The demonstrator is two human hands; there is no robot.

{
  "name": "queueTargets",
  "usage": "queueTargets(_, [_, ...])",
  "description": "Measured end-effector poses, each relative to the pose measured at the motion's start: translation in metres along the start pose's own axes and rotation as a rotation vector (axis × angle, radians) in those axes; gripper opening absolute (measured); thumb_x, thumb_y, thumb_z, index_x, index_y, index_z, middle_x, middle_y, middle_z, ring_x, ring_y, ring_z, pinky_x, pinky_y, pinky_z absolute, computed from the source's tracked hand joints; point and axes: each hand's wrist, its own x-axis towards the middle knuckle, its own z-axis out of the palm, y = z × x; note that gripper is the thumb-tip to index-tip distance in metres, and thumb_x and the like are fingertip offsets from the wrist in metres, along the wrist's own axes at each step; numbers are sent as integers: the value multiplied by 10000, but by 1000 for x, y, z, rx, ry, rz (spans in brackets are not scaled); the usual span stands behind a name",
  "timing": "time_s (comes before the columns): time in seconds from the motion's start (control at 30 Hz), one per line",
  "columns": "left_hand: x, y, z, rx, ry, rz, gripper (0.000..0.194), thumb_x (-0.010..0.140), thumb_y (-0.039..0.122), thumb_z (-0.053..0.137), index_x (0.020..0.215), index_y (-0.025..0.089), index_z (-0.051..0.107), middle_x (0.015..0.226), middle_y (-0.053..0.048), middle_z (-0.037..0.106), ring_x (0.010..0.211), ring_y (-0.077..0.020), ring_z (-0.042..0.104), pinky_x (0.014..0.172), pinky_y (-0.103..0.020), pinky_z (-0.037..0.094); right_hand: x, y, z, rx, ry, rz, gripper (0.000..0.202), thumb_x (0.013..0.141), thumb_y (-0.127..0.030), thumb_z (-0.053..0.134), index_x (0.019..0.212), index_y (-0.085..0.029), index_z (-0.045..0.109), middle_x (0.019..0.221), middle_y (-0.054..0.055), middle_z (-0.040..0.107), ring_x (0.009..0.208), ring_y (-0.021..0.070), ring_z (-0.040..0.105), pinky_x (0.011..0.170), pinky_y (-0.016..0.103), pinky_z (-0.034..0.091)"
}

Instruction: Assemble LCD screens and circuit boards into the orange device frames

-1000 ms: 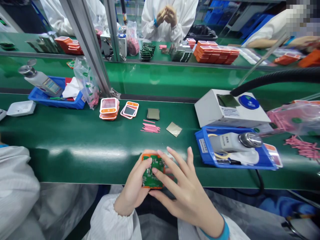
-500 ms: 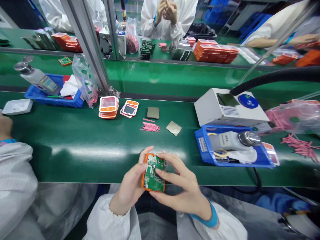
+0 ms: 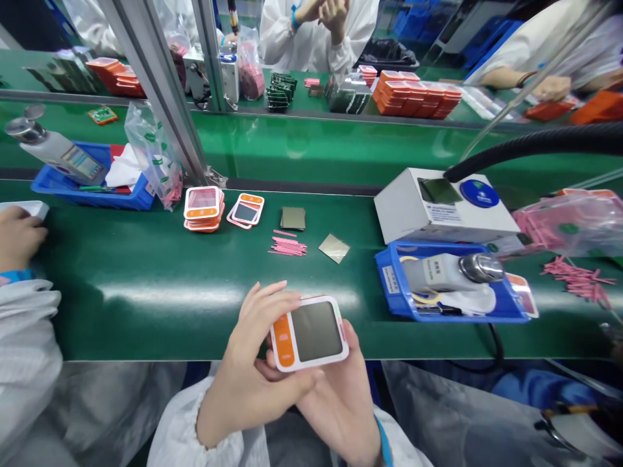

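Between my hands is a white-framed electronic device (image 3: 317, 332) with a grey screen and an orange button strip, its front facing up. My left hand (image 3: 253, 363) grips its left end, fingers over the top edge and thumb near the lower edge. From below and the right, my right hand (image 3: 343, 405) supports it, with fingertips at the right edge. The circuit board side is hidden underneath. Beyond the device, pink strips (image 3: 288, 246) lie beside a stack of grey square panels (image 3: 293, 218) and a single tilted square panel (image 3: 334, 248).
Stacked orange-white housings (image 3: 203, 207) and loose frames (image 3: 247, 210) sit left of the panels. To the right are a blue tray (image 3: 389, 285) with a bottle and a white box (image 3: 403, 207). A metal post (image 3: 160, 91) rises at the back. A co-worker's hand (image 3: 22, 237) is far left.
The device has been turned over: its green circuit board faced up before, and now its screen does. Both hands have shifted their hold. At far left, the co-worker's hand has moved onto the white dish.
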Motion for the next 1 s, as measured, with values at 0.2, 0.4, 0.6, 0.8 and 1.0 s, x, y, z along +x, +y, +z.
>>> queueTargets(0.2, [-1, -6, -3, -79, 49, -92, 741, 517, -8, 800, 1178, 275, 623, 1206, -44, 656, 1239, -297, 513, 1171, -415, 170, 2, -3, 5, 204, 45, 81, 547, 897, -588, 274, 1089, -217, 626, 1079, 76, 713, 1142, 268, 589, 1035, 560, 396])
queueTargets(0.4, [-3, -23, -3, 66, -27, 39, 873, 569, 96, 801, 1306, 349, 409, 1249, -29, 616, 1242, -270, 507, 1096, -439, 330, 1, -9, 11, 849, 198, 370, 325, 776, -536, 634, 948, -266, 690, 1041, -9, 721, 1136, 232, 584, 1063, 487, 381])
queueTargets(0.6, [0, -19, -1, 117, -50, 60, 835, 622, 138, 770, 1308, 373, 357, 1233, -23, 610, 1110, -244, 601, 1052, -439, 399, 1, -6, 10, 1039, 196, 422, 369, 703, -468, 742, 994, -248, 690, 1039, -25, 722, 1133, 226, 587, 1079, 470, 373])
queueTargets(0.8, [0, -21, -1, 132, -49, 41, 821, 636, 158, 758, 1313, 387, 353, 1257, -15, 590, 1135, -246, 584, 1065, -457, 386, 3, -5, 6, 1057, 210, 427, 356, 695, -457, 758, 977, -249, 694, 1041, -27, 726, 1130, 228, 592, 1090, 474, 360])
queueTargets(1.0, [2, -21, 0, 112, -55, 84, 808, 639, 155, 753, 1311, 388, 371, 1243, -5, 596, 1103, -224, 600, 1065, -445, 396, 2, -3, 5, 1036, 188, 420, 366, 706, -481, 736, 992, -256, 695, 1058, -4, 720, 1150, 229, 578, 1085, 485, 361])
